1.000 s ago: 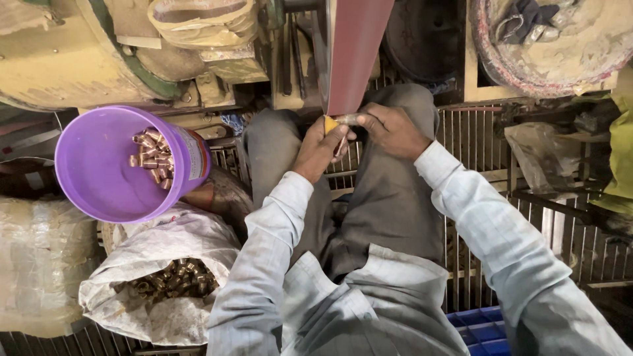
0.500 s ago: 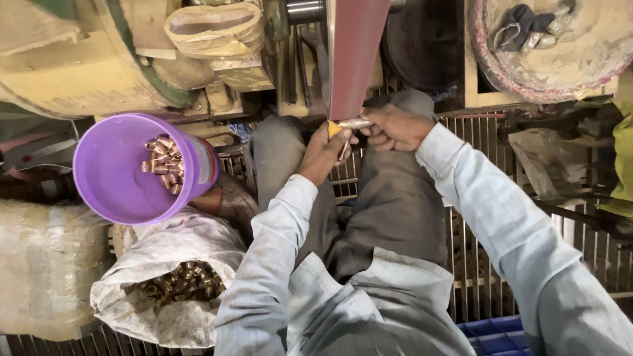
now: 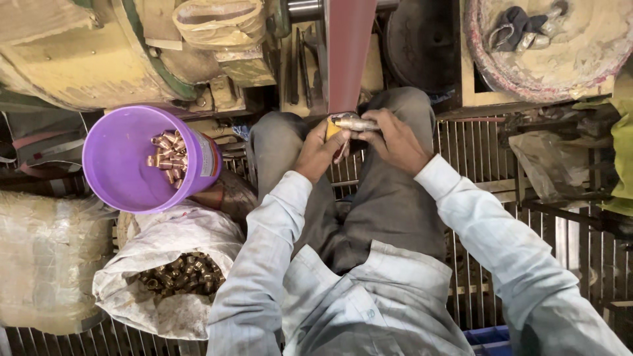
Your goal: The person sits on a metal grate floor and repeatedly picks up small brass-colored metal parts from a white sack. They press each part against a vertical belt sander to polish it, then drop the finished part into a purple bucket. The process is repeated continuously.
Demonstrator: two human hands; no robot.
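Left hand [image 3: 321, 150]: closed on the near end of a small metal piece [image 3: 355, 122].
Right hand [image 3: 394, 140]: fingers clamped over the same metal piece from 3 o'clock.
Metal piece: lying crosswise, touching the lower end of the reddish-brown belt [image 3: 347, 56], above the knees.
Purple bucket [image 3: 125, 165]: at 9 o'clock, holding brass fittings [image 3: 169, 158].
White sack [image 3: 168, 277]: at 7 o'clock, open, with more fittings.

I see a purple bucket [image 3: 132, 161] with brass-coloured pieces [image 3: 168, 158] inside, a dark red belt [image 3: 347, 53], a white sack [image 3: 165, 277], grey trousers [image 3: 389, 204], and pale grey shirt sleeves [image 3: 264, 264].
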